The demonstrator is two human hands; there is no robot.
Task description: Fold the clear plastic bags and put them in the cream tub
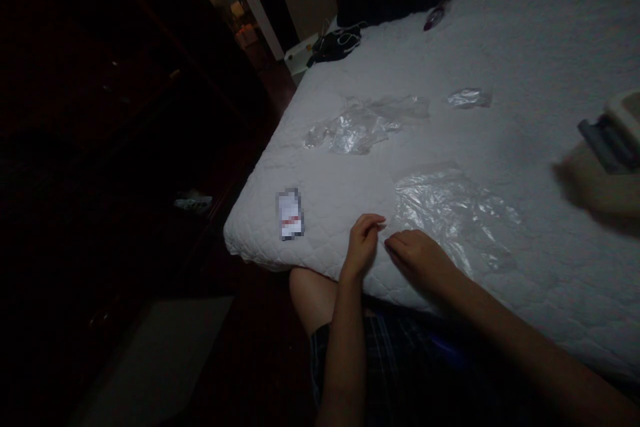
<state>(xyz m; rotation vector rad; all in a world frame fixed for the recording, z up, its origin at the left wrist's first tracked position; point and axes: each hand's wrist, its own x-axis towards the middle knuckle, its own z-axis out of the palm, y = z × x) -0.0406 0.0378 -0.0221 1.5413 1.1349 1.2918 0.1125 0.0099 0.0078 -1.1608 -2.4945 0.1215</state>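
Observation:
My left hand (pixel 365 240) is just above the near edge of the bed, its fingers curled together in a pinch. A pale speck shows by its fingertips, too small to name. Close beside it, my right hand (pixel 415 253) is closed with the fingers bent down, and whatever they hold is hidden. The two hands are slightly apart. A clear plastic bag (pixel 450 213) lies spread flat and wrinkled on the white quilted bed cover (pixel 330 180), right behind my right hand and wrist. A phone (pixel 291 215), its screen blurred, lies to the left of my left hand.
Farther back lie a crumpled plastic bag (pixel 355 127) and a small folded plastic piece (pixel 469 98). A pale object with a dark grey part (pixel 613 137) is at the right. Dark cloth with white cords (pixel 337 43) lies at the far corner. The bed drops off at left.

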